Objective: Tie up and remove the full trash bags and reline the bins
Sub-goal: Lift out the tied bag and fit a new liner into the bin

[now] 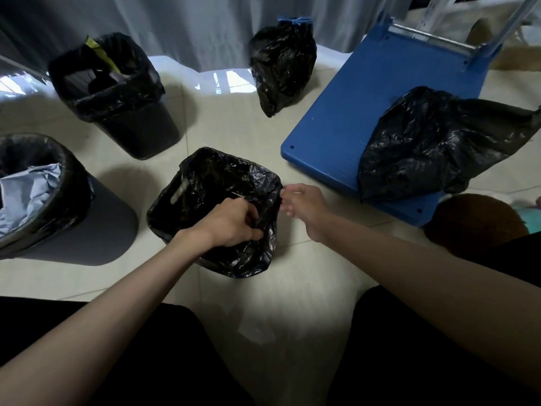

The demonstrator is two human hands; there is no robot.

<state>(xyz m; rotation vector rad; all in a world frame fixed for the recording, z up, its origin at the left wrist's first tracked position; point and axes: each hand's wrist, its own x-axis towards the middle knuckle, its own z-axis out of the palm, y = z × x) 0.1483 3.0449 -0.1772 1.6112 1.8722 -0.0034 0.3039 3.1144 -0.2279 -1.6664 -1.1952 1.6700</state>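
A small bin (175, 197) stands on the floor in front of me, covered by a fresh black liner (222, 177) folded over its rim. My left hand (234, 222) grips a fold of the liner at the near right side of the rim. My right hand (304, 203) hovers just right of the bin with loose fingers, its fingertips at the liner's right edge; whether they touch it I cannot tell. A tied black bag (282, 65) with a blue drawstring stands further back. Another full black bag (433, 142) lies on a blue cart (330, 133).
Two more lined bins stand to the left: a square one (117, 92) holding trash at the back and a round one (44, 197) with crumpled blue-white paper. A grey curtain hangs behind. A brown round object (474, 221) sits at right. My dark-clothed legs frame the near floor.
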